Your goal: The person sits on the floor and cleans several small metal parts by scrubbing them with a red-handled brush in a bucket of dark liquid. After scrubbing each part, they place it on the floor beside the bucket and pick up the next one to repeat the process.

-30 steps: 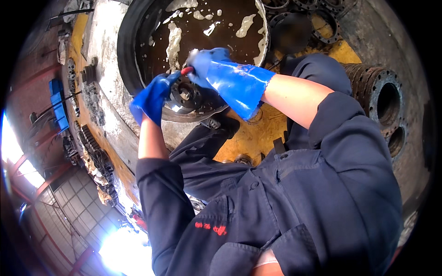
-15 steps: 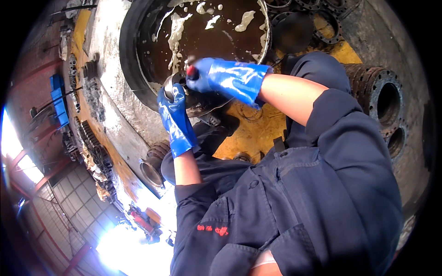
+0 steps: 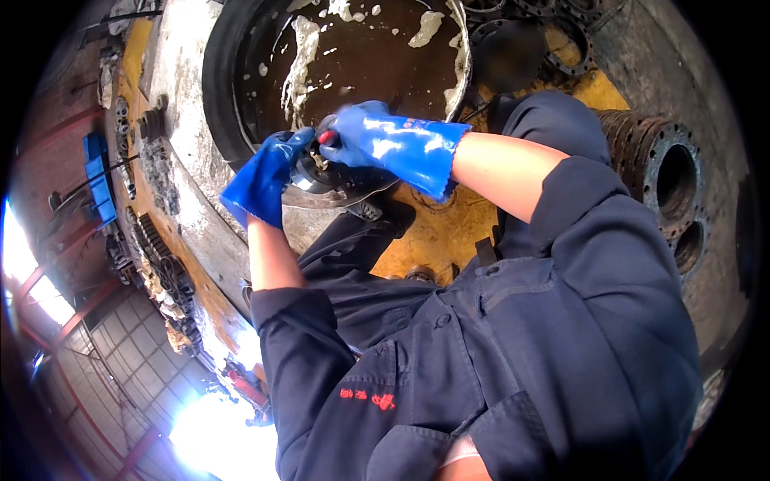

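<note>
Both my hands wear long blue rubber gloves and are close together over the near rim of a round black tub (image 3: 222, 88). Brown liquid (image 3: 361, 64) with whitish foam fills it. My left hand (image 3: 277, 160) is closed at the upper left edge of a shiny, ring-shaped metal part (image 3: 306, 179), holding it tilted at the rim. My right hand (image 3: 357, 135) is wrapped round a small tool with a red end (image 3: 326, 138), just above the part. The glove hides most of this tool, and its kind does not show.
Rusty flanged pipe pieces (image 3: 674, 172) stand at the right. Several dark flange rings (image 3: 569, 44) lie beyond the tub. A blue bin (image 3: 101, 180) and rows of metal parts (image 3: 160, 248) are on the left. My knees flank the yellow floor patch (image 3: 425, 232).
My left hand has shifted left and up round the metal part, its forearm swinging outward. The part has turned and shows more of its ring. My right hand stays nearly in place.
</note>
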`<state>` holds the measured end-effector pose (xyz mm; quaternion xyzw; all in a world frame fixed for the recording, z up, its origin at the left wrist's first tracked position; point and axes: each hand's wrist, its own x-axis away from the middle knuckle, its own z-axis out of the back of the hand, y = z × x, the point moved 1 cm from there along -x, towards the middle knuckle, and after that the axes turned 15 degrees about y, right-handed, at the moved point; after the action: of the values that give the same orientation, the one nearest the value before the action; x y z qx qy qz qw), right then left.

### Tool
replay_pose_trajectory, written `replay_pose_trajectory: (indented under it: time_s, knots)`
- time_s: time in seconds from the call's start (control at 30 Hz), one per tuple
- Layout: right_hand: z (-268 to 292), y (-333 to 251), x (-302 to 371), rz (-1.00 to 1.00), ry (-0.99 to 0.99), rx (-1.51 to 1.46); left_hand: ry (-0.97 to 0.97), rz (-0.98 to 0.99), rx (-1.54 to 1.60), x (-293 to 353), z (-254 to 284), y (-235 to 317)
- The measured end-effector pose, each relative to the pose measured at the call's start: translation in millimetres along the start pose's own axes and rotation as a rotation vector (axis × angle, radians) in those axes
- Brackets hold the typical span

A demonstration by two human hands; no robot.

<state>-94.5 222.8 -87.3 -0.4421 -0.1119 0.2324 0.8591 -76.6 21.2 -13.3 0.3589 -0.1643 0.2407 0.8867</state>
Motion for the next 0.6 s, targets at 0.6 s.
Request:
replay_pose_trajectory:
  time_s: [0.6]
  knots:
    - [11,2,2,-0.366,-0.118,-0.616,0.050,-0.017,-0.889,3,11,52]
